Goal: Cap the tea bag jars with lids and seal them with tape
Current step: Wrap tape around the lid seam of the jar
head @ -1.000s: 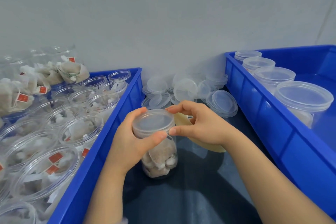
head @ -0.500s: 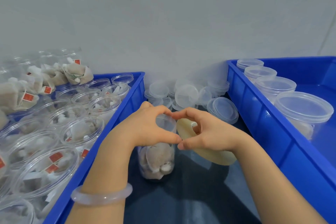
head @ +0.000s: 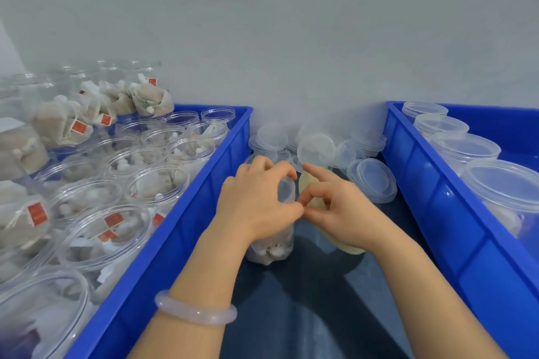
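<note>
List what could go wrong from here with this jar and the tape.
The left hand covers the top of the jar, so tape may stick to the hand or go on crooked.
The right hand holds the tape roll close against the jar; a hard pull might tilt it.
Loose lids lie just behind and could be knocked.

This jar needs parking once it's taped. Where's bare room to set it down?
Free: the dark tabletop between left bin and right bin, nearer you than the jar and tape roll; the right bin's bare floor beside its capped jars. Crowded: the left bin, full of open jars; the loose lids by the wall.
</note>
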`<state>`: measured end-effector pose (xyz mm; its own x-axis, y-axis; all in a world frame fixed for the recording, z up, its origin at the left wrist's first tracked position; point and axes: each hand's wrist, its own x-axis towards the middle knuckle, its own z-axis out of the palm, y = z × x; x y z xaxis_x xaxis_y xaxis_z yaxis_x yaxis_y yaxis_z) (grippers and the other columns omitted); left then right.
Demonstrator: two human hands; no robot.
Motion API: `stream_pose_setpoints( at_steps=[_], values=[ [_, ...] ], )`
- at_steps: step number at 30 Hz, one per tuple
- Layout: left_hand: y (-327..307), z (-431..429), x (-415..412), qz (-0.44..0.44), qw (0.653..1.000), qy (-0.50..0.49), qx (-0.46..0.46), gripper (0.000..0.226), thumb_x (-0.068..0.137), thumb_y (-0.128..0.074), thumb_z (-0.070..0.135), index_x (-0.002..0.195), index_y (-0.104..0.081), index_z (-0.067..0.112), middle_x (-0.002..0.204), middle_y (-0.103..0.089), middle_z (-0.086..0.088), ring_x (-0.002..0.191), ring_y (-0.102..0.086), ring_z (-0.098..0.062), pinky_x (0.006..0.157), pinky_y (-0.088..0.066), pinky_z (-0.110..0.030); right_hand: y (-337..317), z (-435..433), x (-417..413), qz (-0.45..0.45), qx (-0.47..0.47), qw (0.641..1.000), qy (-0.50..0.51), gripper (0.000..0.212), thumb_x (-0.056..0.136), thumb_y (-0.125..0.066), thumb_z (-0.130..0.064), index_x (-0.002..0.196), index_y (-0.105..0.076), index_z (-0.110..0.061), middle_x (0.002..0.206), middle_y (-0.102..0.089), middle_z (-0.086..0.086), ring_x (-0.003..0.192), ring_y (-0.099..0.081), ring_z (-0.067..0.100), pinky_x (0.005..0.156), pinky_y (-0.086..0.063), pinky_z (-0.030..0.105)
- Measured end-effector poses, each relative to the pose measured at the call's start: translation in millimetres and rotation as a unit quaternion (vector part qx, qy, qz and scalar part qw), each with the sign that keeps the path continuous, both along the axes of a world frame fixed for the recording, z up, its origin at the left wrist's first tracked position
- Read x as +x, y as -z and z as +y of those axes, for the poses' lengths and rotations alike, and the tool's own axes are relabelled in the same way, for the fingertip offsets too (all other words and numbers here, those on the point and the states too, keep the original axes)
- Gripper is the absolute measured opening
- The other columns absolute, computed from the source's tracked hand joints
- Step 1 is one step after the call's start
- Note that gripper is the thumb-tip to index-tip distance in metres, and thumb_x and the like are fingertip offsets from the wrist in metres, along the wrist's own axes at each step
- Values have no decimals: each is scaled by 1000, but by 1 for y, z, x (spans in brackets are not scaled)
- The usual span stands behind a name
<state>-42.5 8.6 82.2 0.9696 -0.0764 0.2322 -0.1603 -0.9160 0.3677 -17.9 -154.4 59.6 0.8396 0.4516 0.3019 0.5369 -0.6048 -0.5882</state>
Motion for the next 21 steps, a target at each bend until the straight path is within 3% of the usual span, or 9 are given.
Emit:
stream_pose_setpoints(
  at_steps=[2,5,9,11,13,16,18,21],
  values=[
    [4,-4,1,-19,1000,-10,-2,40,74,-60,48,113,-50,44,117,-44,13,105,-40,-13,75,-26,-31,3,3,-5,-9,5,1000,1,20,87,-65,-15,73,-58,-28,153,-32,0,139,-21,-3,95,-29,8],
    [3,-6,4,-25,1000,-13,-12,38,74,-61,45,110,-51,44,116,-44,12,106,-41,-15,74,-26,-31,8,9,-18,-50,5,998,26,38,88,-59,-10,65,-38,-31,151,-36,3,132,-33,6,94,-34,26],
    [3,-4,3,-32,999,2,-17,40,73,-63,41,111,-52,43,115,-45,10,105,-43,-16,71,-29,-31,15,12,-37,-79,22,995,59,22,89,-53,-9,70,-47,-17,151,-36,-9,111,-55,23,83,-45,40],
    [2,-3,3,-33,999,3,-18,38,73,-63,40,110,-52,42,114,-45,10,105,-44,-17,71,-30,-31,15,12,-43,-100,30,993,47,24,88,-54,-6,68,-45,-16,147,-40,-14,90,-59,22,75,-46,39],
    [0,-4,3,-34,999,8,-21,35,73,-63,40,106,-53,41,110,-44,10,104,-44,-17,69,-29,-30,14,11,-46,-116,38,992,42,30,86,-55,-3,65,-42,-20,143,-45,-15,85,-56,18,74,-44,33],
    [-5,-5,6,10,1000,6,-23,35,71,-66,38,102,-49,39,107,-39,8,104,-41,-20,70,-30,-32,14,8,-43,-95,54,994,30,31,85,-58,-2,66,-44,-22,140,-47,-14,93,-54,10,79,-41,27],
    [-10,-9,11,64,998,-5,19,40,70,-67,36,102,-44,37,107,-36,4,104,-39,-24,73,-33,-35,19,4,-41,-68,49,996,41,22,87,-59,-5,70,-51,-17,140,-46,-13,111,-52,6,84,-39,23],
    [-9,-21,15,91,993,-25,73,42,71,-72,37,98,-40,36,104,-38,2,107,-39,-28,81,-35,-42,17,0,-39,-50,48,995,75,12,89,-59,-7,78,-57,-9,142,-48,1,130,-43,7,93,-37,24]
  ],
)
